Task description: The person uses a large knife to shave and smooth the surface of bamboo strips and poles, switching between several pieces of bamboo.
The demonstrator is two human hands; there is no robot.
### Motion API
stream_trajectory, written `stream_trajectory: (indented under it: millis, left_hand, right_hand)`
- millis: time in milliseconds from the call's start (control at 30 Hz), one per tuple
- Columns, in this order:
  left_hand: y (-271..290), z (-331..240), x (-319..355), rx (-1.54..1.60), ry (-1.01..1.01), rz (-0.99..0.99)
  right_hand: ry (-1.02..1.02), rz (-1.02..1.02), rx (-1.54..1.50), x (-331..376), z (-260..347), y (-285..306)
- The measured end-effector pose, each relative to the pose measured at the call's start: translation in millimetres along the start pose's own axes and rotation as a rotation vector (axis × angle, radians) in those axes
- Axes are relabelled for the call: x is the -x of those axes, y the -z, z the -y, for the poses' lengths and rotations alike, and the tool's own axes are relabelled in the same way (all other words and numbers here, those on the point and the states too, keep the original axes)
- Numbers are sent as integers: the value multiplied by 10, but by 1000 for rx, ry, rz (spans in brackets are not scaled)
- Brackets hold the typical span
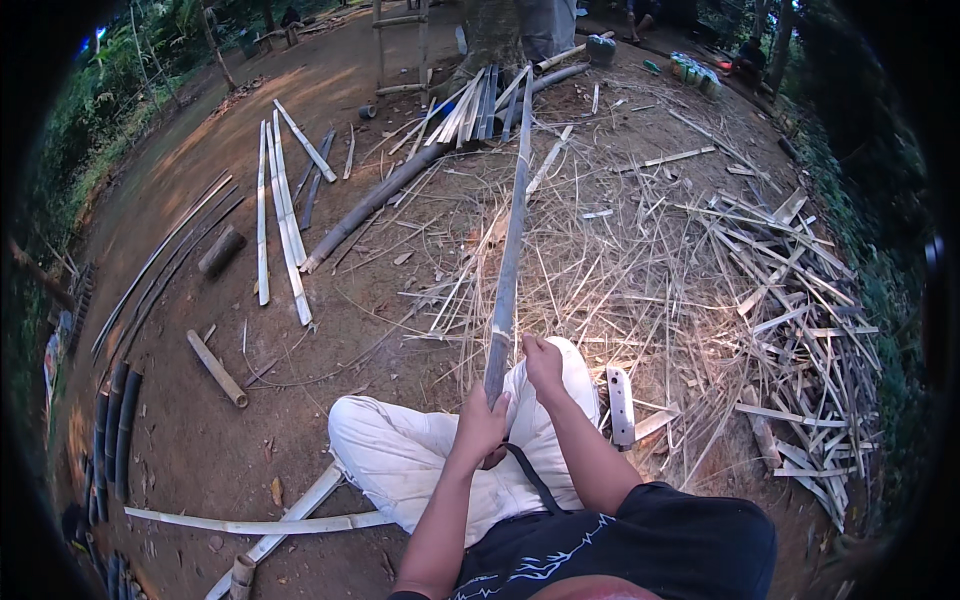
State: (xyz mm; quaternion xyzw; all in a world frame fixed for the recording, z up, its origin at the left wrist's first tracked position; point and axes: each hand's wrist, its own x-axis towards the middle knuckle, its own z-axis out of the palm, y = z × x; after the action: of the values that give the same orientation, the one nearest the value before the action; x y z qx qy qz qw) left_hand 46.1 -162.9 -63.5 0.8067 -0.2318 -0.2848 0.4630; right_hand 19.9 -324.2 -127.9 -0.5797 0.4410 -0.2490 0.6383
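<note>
A long grey-green bamboo strip (pixel 512 240) stretches away from my lap toward the tree, its far end by a bundle of split bamboo. My left hand (pixel 482 428) is wrapped round its near end, above my crossed legs. Just to the right of the strip, over my right knee, my right hand (pixel 544 366) is closed in a fist; what it holds, if anything, is hidden. A pale notch shows on the strip at a node near my hands. Across my lap lies a dark strap-like piece (pixel 532 476).
Thin shavings (pixel 600 260) cover the ground ahead, with a heap of split strips (pixel 800 300) at right. A pale block with holes (pixel 621 405) stands beside my right knee. Pale slats (pixel 285 205), a bamboo pole (pixel 375 203) and dark bamboo tubes (pixel 115 430) lie at left.
</note>
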Motion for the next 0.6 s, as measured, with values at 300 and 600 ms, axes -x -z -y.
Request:
stream_trajectory:
  millis: [300,600]
  left_hand:
    - [192,189,-29,418,287,101]
    - [82,130,-7,447,342,175]
  right_hand:
    - [411,78,283,810,-34,496]
    - [605,-331,794,27,773,611]
